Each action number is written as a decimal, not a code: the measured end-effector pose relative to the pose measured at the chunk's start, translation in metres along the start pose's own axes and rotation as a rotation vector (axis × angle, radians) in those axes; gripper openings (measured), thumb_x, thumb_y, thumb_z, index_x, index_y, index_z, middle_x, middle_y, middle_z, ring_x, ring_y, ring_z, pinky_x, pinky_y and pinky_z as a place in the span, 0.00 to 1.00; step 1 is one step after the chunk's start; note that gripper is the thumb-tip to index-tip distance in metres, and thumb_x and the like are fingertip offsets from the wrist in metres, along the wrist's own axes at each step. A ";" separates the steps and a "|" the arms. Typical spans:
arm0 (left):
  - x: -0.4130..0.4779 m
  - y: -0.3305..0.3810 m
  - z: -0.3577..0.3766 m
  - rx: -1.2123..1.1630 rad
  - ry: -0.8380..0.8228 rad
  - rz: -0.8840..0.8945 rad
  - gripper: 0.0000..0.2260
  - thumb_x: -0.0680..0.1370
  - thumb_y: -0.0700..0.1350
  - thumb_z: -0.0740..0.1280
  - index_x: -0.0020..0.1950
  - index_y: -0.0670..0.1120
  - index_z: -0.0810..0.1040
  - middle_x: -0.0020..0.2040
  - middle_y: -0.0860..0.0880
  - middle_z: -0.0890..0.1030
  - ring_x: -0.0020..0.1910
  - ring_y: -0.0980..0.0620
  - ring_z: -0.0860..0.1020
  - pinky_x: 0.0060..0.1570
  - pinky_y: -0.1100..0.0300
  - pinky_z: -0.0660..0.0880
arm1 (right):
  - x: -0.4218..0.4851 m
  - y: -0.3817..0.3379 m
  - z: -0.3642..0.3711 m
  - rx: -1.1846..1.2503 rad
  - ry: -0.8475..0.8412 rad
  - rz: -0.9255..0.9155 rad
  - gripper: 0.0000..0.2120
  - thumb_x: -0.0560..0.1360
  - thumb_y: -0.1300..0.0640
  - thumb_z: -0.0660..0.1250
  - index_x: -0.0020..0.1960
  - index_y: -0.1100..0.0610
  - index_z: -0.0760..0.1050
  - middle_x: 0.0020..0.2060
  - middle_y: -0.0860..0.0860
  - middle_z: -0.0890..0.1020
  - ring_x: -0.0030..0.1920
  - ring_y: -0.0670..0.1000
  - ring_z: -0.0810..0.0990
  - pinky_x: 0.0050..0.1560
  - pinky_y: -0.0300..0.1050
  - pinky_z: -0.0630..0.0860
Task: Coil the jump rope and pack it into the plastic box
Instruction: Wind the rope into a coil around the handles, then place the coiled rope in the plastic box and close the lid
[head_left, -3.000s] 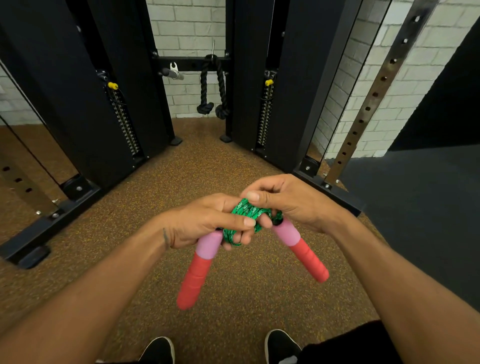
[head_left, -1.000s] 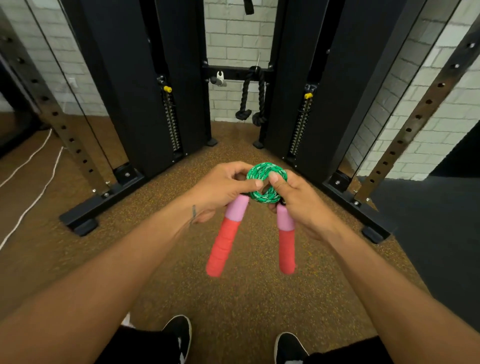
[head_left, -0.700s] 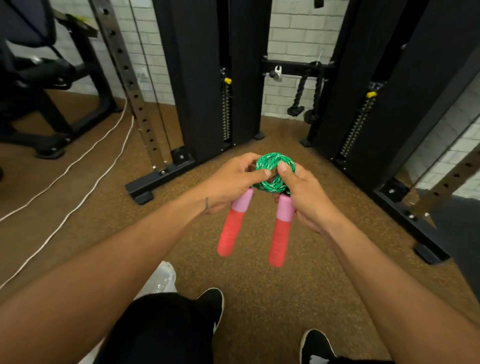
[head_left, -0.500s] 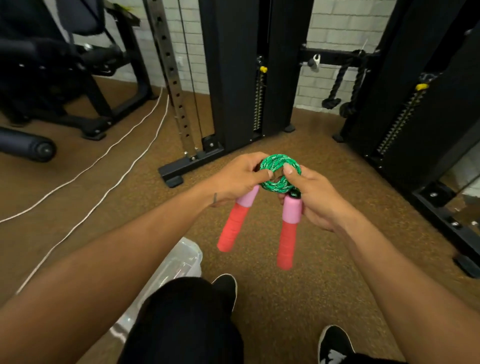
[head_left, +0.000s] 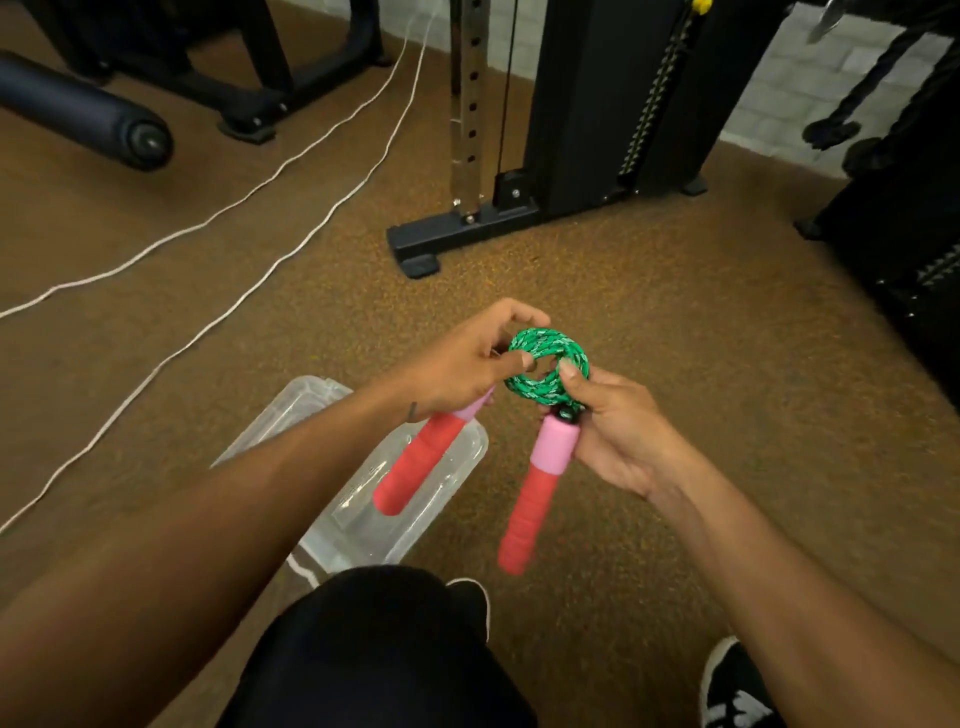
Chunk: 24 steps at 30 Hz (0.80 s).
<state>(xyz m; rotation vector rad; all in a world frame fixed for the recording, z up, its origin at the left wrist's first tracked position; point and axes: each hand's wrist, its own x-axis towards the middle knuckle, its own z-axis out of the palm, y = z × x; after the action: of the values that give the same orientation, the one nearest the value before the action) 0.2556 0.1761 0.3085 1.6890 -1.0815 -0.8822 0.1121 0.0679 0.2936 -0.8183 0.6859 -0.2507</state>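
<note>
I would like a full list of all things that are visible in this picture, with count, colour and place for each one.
jump rope coil: one, green, held between both hands in mid-air
rope handles: two, pink tops with red grips, hanging down from the coil
plastic box: one, clear, on the floor below the left forearm
white cords: two, lying across the floor at left
cable machine: one, black, at the back centre
padded roller: one, dark, top left
floor: brown, speckled
left hand: pinching the coil's left side
right hand: thumb on the coil, gripping by one handle's top
shoes: two, black, bottom edge
</note>
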 end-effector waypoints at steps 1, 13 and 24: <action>-0.005 -0.011 -0.006 -0.002 0.010 -0.016 0.15 0.81 0.37 0.63 0.67 0.46 0.70 0.55 0.42 0.80 0.43 0.54 0.77 0.33 0.64 0.75 | 0.005 0.010 0.006 0.014 0.005 0.024 0.10 0.81 0.65 0.59 0.57 0.66 0.77 0.44 0.56 0.85 0.40 0.50 0.83 0.38 0.41 0.81; -0.013 -0.134 -0.056 0.050 0.034 -0.146 0.15 0.81 0.40 0.63 0.66 0.51 0.71 0.54 0.37 0.79 0.42 0.51 0.75 0.33 0.55 0.75 | 0.085 0.117 0.055 0.024 0.196 0.195 0.11 0.83 0.61 0.60 0.62 0.63 0.75 0.46 0.58 0.83 0.37 0.51 0.80 0.44 0.51 0.77; -0.008 -0.210 -0.045 0.261 0.028 -0.206 0.16 0.81 0.37 0.61 0.68 0.48 0.69 0.50 0.51 0.80 0.45 0.55 0.79 0.46 0.59 0.76 | 0.135 0.183 0.052 -0.069 0.378 0.293 0.06 0.83 0.61 0.60 0.54 0.58 0.76 0.47 0.58 0.83 0.43 0.54 0.82 0.61 0.63 0.77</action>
<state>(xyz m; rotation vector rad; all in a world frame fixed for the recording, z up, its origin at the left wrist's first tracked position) 0.3503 0.2391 0.1259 2.0528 -1.0520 -0.8717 0.2396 0.1591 0.1206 -0.7304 1.1638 -0.1163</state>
